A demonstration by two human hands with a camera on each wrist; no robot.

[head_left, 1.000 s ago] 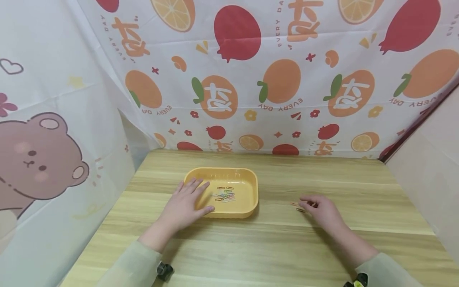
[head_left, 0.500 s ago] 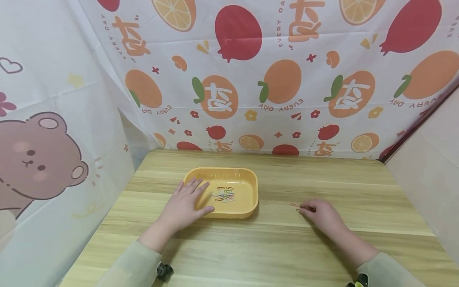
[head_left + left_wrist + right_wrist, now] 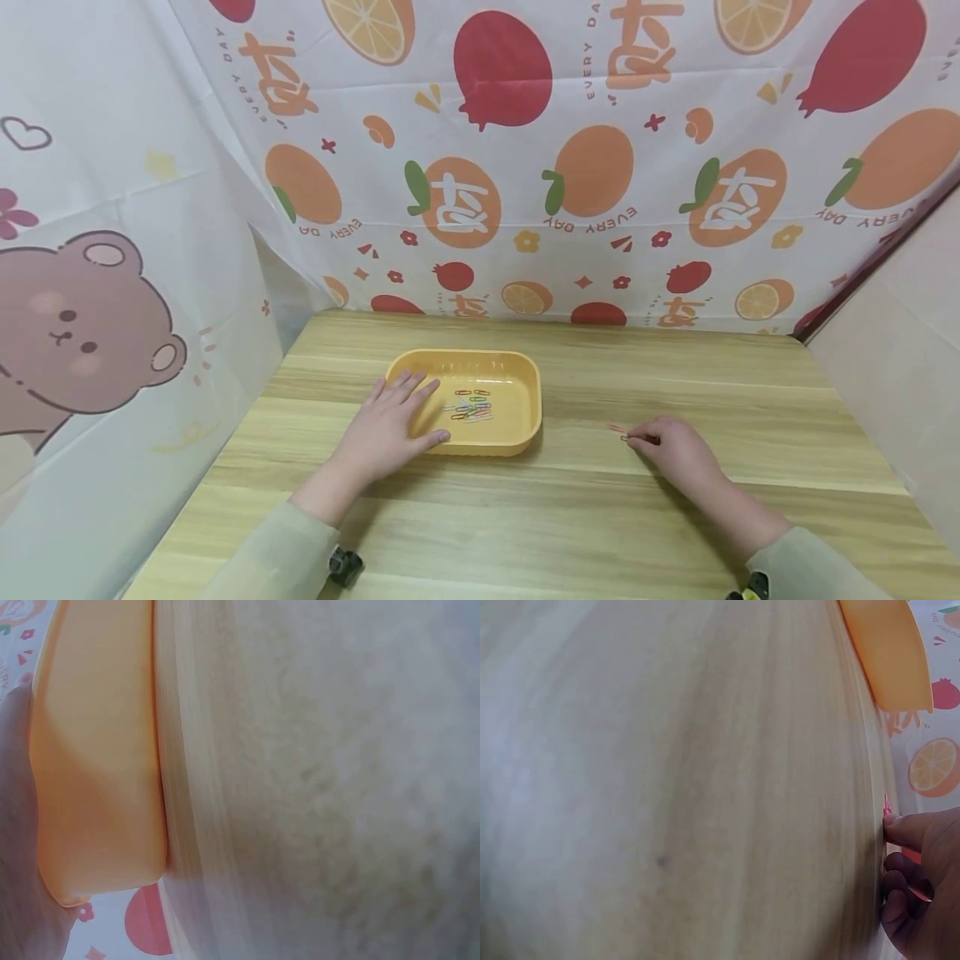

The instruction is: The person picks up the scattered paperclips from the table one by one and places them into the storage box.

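Observation:
My left hand (image 3: 386, 425) rests on the left end of the yellow tray (image 3: 528, 367), its fingers spread over the rim and the thumb along the near side. Inside the tray lies a loose cluster of small coloured paper clips (image 3: 472, 408). To the tray's right, at the table surface, my right hand (image 3: 675, 450) pinches a small paper clip (image 3: 624, 438) between thumb and forefinger; part of it is hidden by the fingertips. Just beyond those fingertips is an orange-pink clip (image 3: 614, 427). The right wrist view shows a pinkish tip (image 3: 886, 804) past the thumb.
The wooden table (image 3: 495, 525) runs beneath both hands. Behind it hangs a fruit-print cloth (image 3: 525, 267); a bear-print cloth (image 3: 210, 275) closes the left side and a pale panel (image 3: 892, 333) the right.
My right hand has lowered slightly toward the near side, bringing thumb and forefinger together on the nearer clip and covering most of it. The left hand and tray have stayed put.

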